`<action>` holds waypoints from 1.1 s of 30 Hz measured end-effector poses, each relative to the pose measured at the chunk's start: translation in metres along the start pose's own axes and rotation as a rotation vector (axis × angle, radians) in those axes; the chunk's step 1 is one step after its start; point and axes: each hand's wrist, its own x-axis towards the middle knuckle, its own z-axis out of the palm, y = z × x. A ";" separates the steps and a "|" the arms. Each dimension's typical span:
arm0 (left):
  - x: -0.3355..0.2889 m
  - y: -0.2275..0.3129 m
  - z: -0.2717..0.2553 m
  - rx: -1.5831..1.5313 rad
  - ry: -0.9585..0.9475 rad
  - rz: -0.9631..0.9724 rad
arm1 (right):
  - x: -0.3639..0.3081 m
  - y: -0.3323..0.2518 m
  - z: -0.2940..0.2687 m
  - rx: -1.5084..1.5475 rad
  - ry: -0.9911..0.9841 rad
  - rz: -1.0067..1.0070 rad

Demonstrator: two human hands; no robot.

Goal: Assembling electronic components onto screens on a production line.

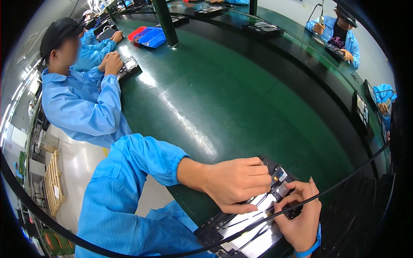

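Note:
An opened flat electronic device (251, 230) with a pale inner plate and thin dark wires lies in a black holder at the near edge of the green table (223, 99). My left hand (236, 185) is curled over the device's far left edge, thumb under, fingertips beside a small circuit area (279, 175). My right hand (301, 213), a blue band on its wrist, pinches a small black part (294, 210) at the device's right side. A thin black cable (344, 180) crosses in front of both hands.
A person in a blue coat and black cap (79, 99) sits to my left, hands on another device (129, 67). Red and blue bins (148, 36) stand by a green post (165, 21). A dark belt (309, 81) with more devices runs along the far side, where another worker (340, 34) sits.

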 end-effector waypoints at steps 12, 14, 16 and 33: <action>0.000 -0.006 -0.001 0.004 0.053 0.024 | -0.024 -0.031 -0.014 0.020 0.122 0.258; 0.001 -0.008 -0.001 -0.010 0.083 0.028 | -0.034 -0.029 -0.008 0.083 0.185 0.285; 0.004 -0.008 -0.003 -0.041 0.035 -0.009 | -0.048 -0.017 -0.003 0.151 0.247 0.293; 0.033 -0.031 -0.003 -0.037 -0.023 0.369 | -0.068 0.009 0.006 0.544 0.327 0.500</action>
